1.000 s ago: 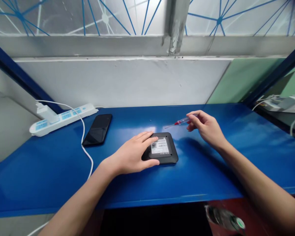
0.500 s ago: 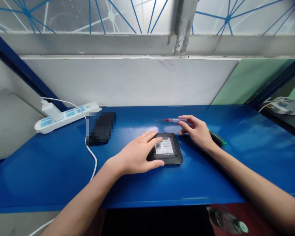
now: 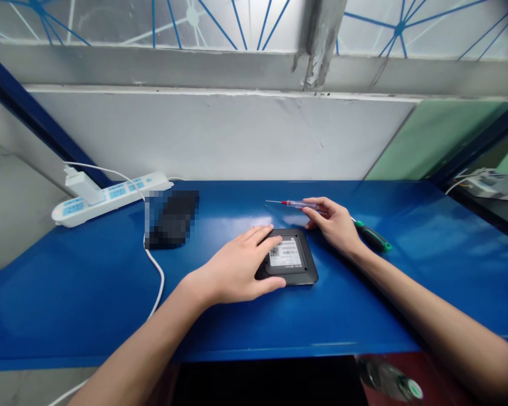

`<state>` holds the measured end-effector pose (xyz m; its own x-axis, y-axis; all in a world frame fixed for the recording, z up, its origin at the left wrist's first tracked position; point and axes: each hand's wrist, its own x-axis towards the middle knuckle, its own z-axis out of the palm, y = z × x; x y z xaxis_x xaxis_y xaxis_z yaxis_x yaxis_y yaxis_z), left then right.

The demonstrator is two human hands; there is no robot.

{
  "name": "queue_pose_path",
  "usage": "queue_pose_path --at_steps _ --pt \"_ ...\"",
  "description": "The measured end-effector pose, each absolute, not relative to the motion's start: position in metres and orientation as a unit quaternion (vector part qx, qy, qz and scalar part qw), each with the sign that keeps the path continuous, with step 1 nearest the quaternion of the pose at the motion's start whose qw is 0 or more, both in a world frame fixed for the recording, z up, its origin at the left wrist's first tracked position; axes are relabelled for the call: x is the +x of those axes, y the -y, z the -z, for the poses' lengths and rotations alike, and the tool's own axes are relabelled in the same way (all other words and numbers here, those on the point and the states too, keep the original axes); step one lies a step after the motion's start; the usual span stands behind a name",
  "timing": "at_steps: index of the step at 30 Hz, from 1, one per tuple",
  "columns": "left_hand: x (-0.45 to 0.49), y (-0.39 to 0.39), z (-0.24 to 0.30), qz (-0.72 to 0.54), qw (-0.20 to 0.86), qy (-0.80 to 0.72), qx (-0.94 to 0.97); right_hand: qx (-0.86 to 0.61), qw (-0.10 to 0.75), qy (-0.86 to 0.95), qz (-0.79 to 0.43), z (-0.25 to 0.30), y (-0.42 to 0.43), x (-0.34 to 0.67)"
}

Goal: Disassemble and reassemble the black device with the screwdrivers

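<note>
A flat black square device [image 3: 307, 265] lies on the blue table with a white printed label [image 3: 288, 252] facing up. My left hand [image 3: 232, 268] rests spread across its left part, thumb at the near edge and fingers stretched over the top and far side. My right hand [image 3: 332, 225] pinches the clear handle of a slim screwdriver [image 3: 295, 204] with a red collar. Its thin shaft points left, above the table beyond the device. Behind my right wrist lies a green-and-black handled screwdriver [image 3: 373, 235], partly hidden.
A white power strip [image 3: 114, 194] with a plugged-in adapter [image 3: 84, 186] lies back left. Its white cable [image 3: 157, 270] runs down the table. Beside it is a blurred-out black object [image 3: 175, 220]. A plastic bottle [image 3: 389, 380] lies below the table's front edge.
The screwdriver in my right hand has tilted, its tip rising slightly. More of the green-and-black screwdriver shows. My left hand stays on the device; the view has shifted slightly.
</note>
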<state>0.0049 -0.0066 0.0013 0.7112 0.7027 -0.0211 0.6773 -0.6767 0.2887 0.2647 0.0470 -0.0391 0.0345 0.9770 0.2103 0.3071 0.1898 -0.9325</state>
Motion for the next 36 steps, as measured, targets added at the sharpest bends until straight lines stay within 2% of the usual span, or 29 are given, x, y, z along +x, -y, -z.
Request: queue_pose_path --at_steps 14,22,30,36 --pt "0.005 0.007 -0.002 -0.051 0.146 -0.377 0.913 -0.536 0.450 0.622 -0.351 0.042 -0.050 0.262" --pt "0.003 0.004 0.000 -0.051 0.160 -0.378 0.910 -0.508 0.502 0.572 -0.404 0.036 -0.049 0.266" --pt "0.002 0.003 -0.002 -0.042 0.170 -0.394 0.902 -0.462 0.552 0.424 -0.550 0.024 -0.045 0.278" --pt "-0.002 0.001 -0.002 -0.050 0.176 -0.393 0.901 -0.453 0.570 0.375 -0.574 0.013 -0.045 0.286"
